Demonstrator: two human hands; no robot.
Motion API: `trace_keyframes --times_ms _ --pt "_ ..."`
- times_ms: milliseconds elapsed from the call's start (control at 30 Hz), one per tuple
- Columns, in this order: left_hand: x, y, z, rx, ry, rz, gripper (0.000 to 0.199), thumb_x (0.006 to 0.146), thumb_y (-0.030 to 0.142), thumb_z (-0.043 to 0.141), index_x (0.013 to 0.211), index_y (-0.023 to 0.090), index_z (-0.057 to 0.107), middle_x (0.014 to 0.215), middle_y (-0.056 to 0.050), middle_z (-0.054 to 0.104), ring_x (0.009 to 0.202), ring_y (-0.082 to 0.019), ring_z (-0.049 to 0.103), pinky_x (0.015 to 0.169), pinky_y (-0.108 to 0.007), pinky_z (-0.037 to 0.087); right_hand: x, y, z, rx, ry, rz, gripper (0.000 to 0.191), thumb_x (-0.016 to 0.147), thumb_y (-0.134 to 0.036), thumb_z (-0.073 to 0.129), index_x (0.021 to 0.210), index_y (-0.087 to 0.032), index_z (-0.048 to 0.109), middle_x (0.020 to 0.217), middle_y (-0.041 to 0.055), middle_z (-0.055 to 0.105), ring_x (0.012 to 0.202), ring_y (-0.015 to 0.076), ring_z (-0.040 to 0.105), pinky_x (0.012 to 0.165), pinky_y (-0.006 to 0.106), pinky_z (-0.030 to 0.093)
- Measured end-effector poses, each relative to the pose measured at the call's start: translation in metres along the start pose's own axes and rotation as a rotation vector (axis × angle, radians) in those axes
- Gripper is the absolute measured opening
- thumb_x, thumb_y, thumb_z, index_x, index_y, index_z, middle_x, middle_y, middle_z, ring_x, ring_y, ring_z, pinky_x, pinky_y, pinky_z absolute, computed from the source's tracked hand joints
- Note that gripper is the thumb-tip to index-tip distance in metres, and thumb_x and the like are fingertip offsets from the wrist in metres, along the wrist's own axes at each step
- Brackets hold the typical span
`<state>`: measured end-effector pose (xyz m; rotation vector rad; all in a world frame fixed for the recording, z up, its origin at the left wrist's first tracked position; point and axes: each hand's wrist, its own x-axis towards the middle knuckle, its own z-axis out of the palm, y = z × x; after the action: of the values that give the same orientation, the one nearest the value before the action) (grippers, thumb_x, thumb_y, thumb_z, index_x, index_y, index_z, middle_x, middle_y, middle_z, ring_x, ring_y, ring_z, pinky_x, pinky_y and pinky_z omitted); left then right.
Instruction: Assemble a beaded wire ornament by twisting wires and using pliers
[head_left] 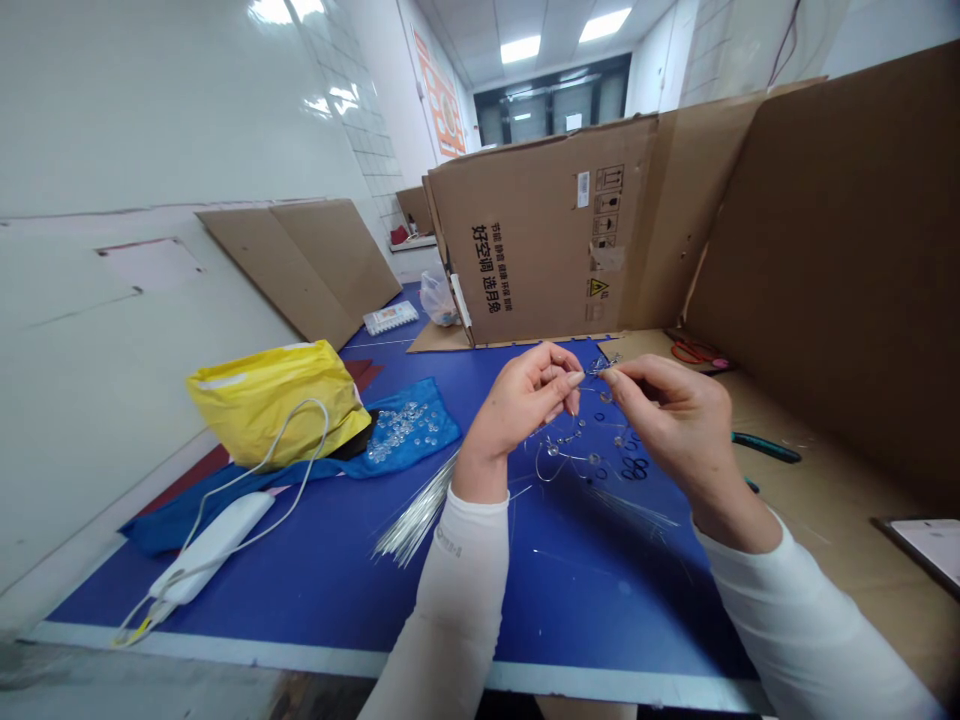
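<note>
My left hand [534,395] and my right hand [671,415] are raised over the blue table, fingertips nearly meeting. Between them is a small tangle of thin wire [600,366], pinched by the thumb and fingers of each hand. Clear round beads [553,450] on curved wire show just below the hands; whether they hang from the held piece or lie on the table, I cannot tell. Several small dark rings [636,468] are on the table under my right hand. Beside my left forearm lies a bundle of straight silvery wires [416,515].
Loose clear beads [405,430] lie on a blue cloth [442,405], next to a yellow bag [274,405]. A white power strip [214,550] with its cord is front left. Teal-handled pliers [769,447] and orange-handled scissors [694,352] lie right. Cardboard [547,240] walls the back.
</note>
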<state>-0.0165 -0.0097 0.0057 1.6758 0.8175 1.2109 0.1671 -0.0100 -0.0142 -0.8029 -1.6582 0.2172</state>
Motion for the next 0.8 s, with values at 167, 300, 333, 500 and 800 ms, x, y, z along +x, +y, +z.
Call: trace_keyframes --times_ms 167,300,333,500,800 --pt "0.0003 -0.0007 -0.0020 -0.003 -0.017 -0.018 0.038 0.089 0.051 0.074 0.096 0.018 0.057 0.062 0.004 0.066 0.042 -0.004 0.044 0.042 -0.018 0.032 -0.0017 0.0006 0.0003 -0.018 -0.005 -0.020 0.018 0.094 -0.022 0.066 0.076 -0.021 0.070 0.068 -0.0010 0.066 0.059 0.0119 0.055 0.056 0.027 0.040" --pt "0.0003 -0.0008 -0.0027 -0.018 -0.028 -0.023 0.038 0.088 0.051 0.076 0.095 0.017 0.058 0.062 0.003 0.068 0.041 -0.004 0.045 0.041 -0.018 0.032 -0.0027 -0.0014 0.0020 -0.044 0.015 -0.061 0.019 0.095 -0.021 0.066 0.076 -0.021 0.068 0.065 -0.0019 0.061 0.058 0.0114 0.051 0.056 0.027 0.038" --pt "0.0004 -0.0009 -0.0029 -0.018 -0.029 -0.027 0.039 0.088 0.051 0.076 0.095 0.017 0.058 0.062 0.003 0.068 0.041 -0.004 0.045 0.041 -0.018 0.032 -0.0029 -0.0021 0.0026 -0.045 0.024 -0.065 0.019 0.095 -0.020 0.066 0.076 -0.021 0.068 0.065 -0.0020 0.060 0.058 0.0114 0.050 0.055 0.027 0.037" --pt "0.0001 -0.0024 -0.0038 -0.011 -0.050 -0.049 0.040 0.089 0.054 0.074 0.094 0.016 0.061 0.062 0.001 0.069 0.042 -0.005 0.047 0.042 -0.018 0.034 -0.0030 -0.0049 0.0041 -0.011 0.060 -0.074 0.019 0.095 -0.022 0.066 0.075 -0.022 0.068 0.064 -0.0016 0.059 0.057 0.0122 0.049 0.055 0.028 0.036" --pt "-0.0011 -0.0043 -0.0035 0.031 -0.062 0.001 0.032 0.095 0.048 0.067 0.095 0.016 0.062 0.068 0.001 0.068 0.045 -0.004 0.045 0.044 -0.019 0.036 -0.0017 -0.0011 0.0059 0.086 0.036 -0.016 0.017 0.093 -0.025 0.069 0.076 -0.022 0.073 0.066 -0.0011 0.062 0.059 0.0129 0.052 0.056 0.028 0.039"
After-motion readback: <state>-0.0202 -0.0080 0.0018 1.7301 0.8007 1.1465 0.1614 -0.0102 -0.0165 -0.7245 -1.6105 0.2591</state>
